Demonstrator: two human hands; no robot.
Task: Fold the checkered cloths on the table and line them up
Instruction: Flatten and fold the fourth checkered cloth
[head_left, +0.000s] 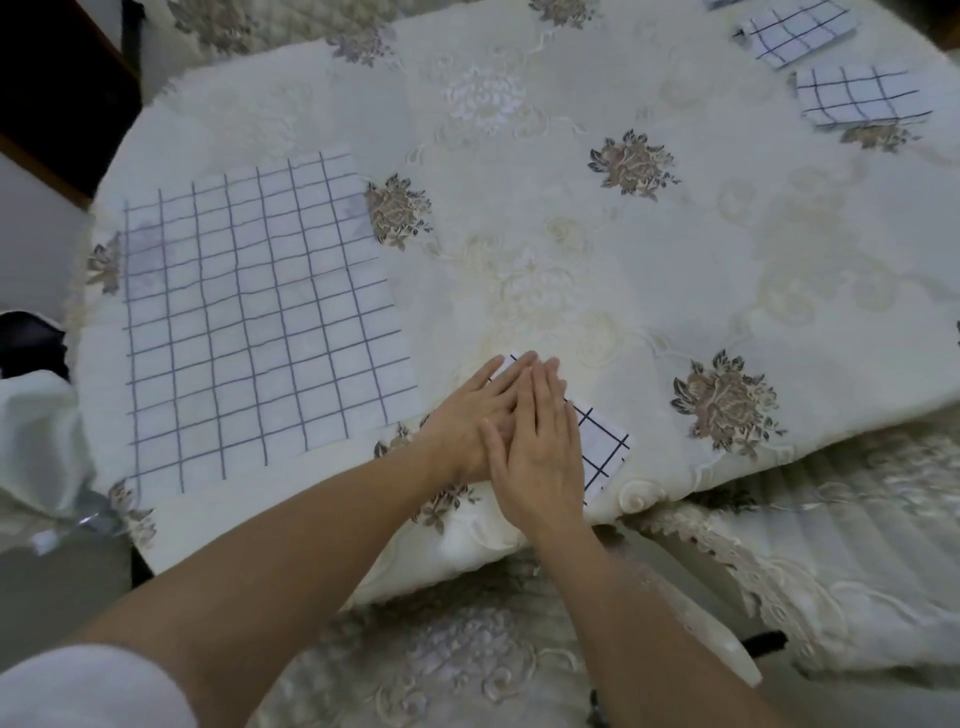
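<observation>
Flat hands press a folded cloth (602, 447) at the desk's (571, 208) near edge.
Left hand (462, 421) and right hand (540, 452) overlap, fingers straight; an open cloth (260, 322) lies left, two finished cloths (862, 96) far right.

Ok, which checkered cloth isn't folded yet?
The big cloth at left, spread flat. The near cloth under the left hand and right hand, and the far cloths, are small folded rectangles.

The left hand (467, 421) and the right hand (540, 452) are covering most of the folded checkered cloth (602, 447), leaving only its right side and far corner showing. The right hand is also overlapping the left hand's fingers. The picture's top edge is cutting a far checkered cloth (722, 3) down to a sliver.
</observation>
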